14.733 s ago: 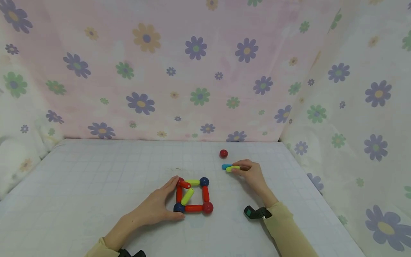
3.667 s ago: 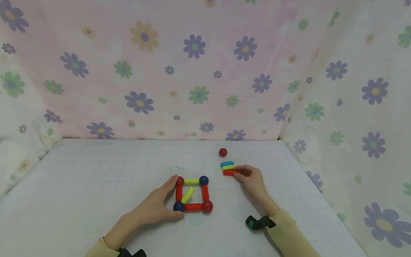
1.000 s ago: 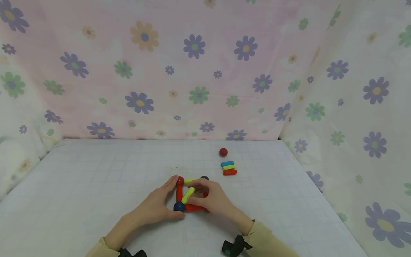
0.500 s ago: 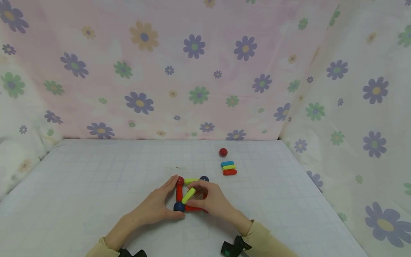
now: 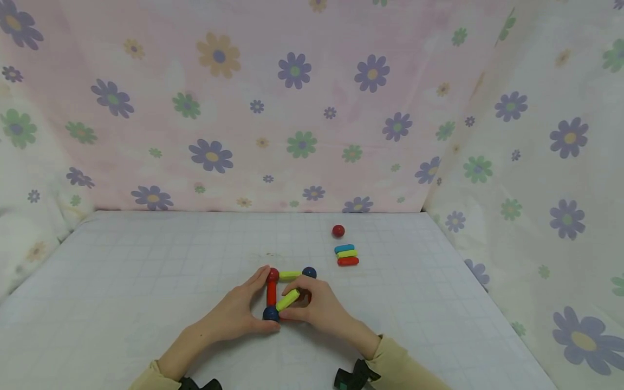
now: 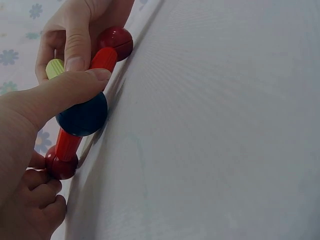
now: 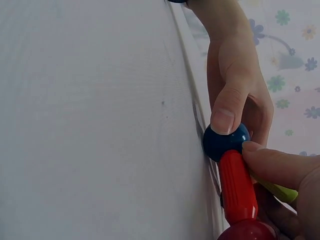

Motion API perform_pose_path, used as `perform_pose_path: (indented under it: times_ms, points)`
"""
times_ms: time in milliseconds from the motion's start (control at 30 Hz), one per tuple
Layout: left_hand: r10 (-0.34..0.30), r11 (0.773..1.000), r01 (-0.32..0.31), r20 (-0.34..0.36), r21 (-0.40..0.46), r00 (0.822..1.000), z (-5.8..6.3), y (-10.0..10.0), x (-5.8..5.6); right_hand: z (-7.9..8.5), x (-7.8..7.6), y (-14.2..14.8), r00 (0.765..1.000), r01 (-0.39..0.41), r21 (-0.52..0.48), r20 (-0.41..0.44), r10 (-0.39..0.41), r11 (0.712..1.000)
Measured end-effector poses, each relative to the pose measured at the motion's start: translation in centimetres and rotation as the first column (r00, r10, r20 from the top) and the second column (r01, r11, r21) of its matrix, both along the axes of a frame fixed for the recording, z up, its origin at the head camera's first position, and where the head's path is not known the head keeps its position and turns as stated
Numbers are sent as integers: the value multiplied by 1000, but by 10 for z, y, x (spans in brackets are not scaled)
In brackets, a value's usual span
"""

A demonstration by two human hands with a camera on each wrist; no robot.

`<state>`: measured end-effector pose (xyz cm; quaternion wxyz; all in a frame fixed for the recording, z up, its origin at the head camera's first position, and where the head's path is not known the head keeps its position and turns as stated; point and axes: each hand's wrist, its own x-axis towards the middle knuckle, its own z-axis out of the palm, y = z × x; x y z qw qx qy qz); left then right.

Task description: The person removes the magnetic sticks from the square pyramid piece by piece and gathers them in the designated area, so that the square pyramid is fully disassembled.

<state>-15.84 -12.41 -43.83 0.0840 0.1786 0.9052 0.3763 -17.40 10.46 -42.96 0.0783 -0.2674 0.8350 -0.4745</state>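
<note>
A square of magnetic sticks and balls lies on the table. My left hand (image 5: 233, 313) holds its left side, thumb on the near blue ball (image 5: 271, 313) and fingertips at the far red ball (image 5: 274, 274). A red stick (image 5: 271, 293) joins these two. With thumb and fingers my right hand (image 5: 325, 309) pinches a yellow-green stick (image 5: 288, 299) slanting up from the near blue ball. Behind it are another yellow-green stick (image 5: 290, 275) and a blue ball (image 5: 309, 272). My right hand hides the near right red ball in the head view; the left wrist view shows this red ball (image 6: 119, 42).
Right of the square, a blue stick (image 5: 344, 248), a yellow-green stick (image 5: 346, 253) and a red stick (image 5: 348, 261) lie side by side. A loose red ball (image 5: 338, 231) sits behind them. Flowered cloth (image 5: 263, 162) hangs along the table's back edge.
The loose red stick went from the square to the row at right. My right hand then returned to the square; over the last second the slanting stick has tipped rightward. My left hand stays put.
</note>
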Motion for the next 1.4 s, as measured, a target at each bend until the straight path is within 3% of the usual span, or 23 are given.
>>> perform_pose_path:
  times_ms: [200, 967, 1400]
  points:
    - [-2, 1000, 2, -5, -1, 1000, 0, 0, 0, -1, 0, -1, 999, 18, 8, 31, -18, 1000]
    - [1, 1000, -1, 1, -4, 1000, -1, 0, -1, 0, 2, -2, 1000, 19, 5, 20, -19, 1000]
    - [11, 1000, -11, 8, -13, 1000, 0, 1, 0, -4, 1, -1, 998, 68, -14, 17, -68, 998]
